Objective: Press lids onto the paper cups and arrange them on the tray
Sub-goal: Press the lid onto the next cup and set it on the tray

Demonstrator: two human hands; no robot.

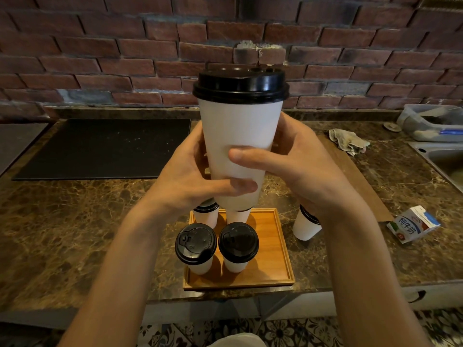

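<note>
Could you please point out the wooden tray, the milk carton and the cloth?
wooden tray (pixel 274 246): head view, bare floor right of cups.
milk carton (pixel 413 225): head view, printed side.
cloth (pixel 348 141): head view, crumpled middle.

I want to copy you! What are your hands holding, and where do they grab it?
Both the left hand and right hand hold one lidded paper cup around its lower side.

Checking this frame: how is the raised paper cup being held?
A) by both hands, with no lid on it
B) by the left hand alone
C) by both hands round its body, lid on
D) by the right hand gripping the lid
C: the left hand and right hand both wrap the body of the paper cup, and a black lid sits on its rim.
</note>
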